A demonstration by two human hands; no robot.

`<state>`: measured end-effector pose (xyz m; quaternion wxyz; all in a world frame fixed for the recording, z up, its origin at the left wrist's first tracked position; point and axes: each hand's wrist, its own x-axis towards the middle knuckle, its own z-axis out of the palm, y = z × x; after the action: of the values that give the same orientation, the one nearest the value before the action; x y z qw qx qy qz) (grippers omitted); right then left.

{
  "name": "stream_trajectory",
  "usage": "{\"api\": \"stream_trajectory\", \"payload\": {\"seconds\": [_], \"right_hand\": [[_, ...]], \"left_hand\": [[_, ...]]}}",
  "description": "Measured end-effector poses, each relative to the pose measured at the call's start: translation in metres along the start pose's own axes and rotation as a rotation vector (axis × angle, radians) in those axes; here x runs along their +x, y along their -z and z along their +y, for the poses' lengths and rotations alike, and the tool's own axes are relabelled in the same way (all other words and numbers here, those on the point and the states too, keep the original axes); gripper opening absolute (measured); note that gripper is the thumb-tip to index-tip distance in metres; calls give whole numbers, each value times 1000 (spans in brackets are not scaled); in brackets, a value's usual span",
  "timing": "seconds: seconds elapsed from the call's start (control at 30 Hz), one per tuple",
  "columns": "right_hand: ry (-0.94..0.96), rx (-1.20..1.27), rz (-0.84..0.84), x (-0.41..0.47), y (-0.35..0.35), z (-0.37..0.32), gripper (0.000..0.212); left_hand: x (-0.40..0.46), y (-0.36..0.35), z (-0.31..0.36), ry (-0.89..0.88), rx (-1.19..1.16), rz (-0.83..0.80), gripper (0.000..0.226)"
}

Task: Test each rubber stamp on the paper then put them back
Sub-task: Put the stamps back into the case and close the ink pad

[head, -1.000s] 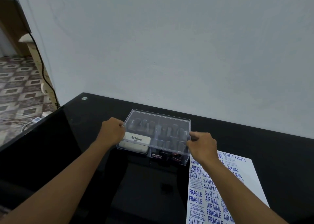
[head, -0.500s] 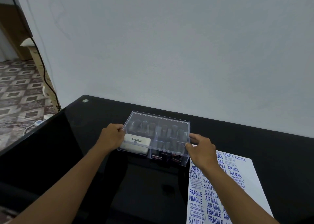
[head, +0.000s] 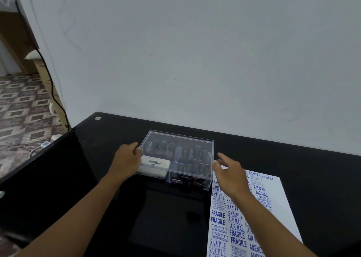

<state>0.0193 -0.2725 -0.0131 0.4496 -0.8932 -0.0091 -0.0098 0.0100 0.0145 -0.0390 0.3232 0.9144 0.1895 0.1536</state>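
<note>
A clear plastic box (head: 201, 142) with its lid on stands on the black table (head: 93, 165). Inside it are several dark rubber stamps (head: 192, 152) and a white Artline ink pad (head: 154, 166). My left hand (head: 127, 162) grips the box's left edge, fingers curled against the lid. At the box's right side my right hand (head: 230, 175) has straight, spread fingers that hold nothing; whether the fingertips touch the box I cannot tell. A white paper (head: 277, 204) covered in blue prints such as SAMPLE, FRAGILE and AIR MAIL lies to the right, partly under my right forearm.
A pale wall rises right behind the table. The table's left edge drops to a patterned tile floor (head: 21, 108). A black cable (head: 52, 88) runs down the wall corner at the left. A silver fitting (head: 98, 118) sits at the table's far left corner.
My right hand has let go of the box's right side and opened its fingers. The left hand stays on the left edge. The box sits where it was.
</note>
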Motion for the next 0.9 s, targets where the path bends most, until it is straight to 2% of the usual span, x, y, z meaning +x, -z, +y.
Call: {"api": "stream_trajectory", "payload": {"seconds": [0.13,0.47,0.57,0.73,0.9], "right_hand": [[-2,-91,51,-11,17,20,39],[-7,-149,40,-69,58,56,33],[16,-258,50,-94,68,78,31],[3,-570,0,-134,80,113,46],[-1,-636,-61,-140,82,126,52]], "left_hand": [[-21,1,15,-167,46,136,35],[-104,-15,58,-377,64,114,26],[-141,-35,72,-538,12,-9,29],[-197,-71,64,-692,116,-419,50],[-207,-86,58,-704,253,-434,67]]}}
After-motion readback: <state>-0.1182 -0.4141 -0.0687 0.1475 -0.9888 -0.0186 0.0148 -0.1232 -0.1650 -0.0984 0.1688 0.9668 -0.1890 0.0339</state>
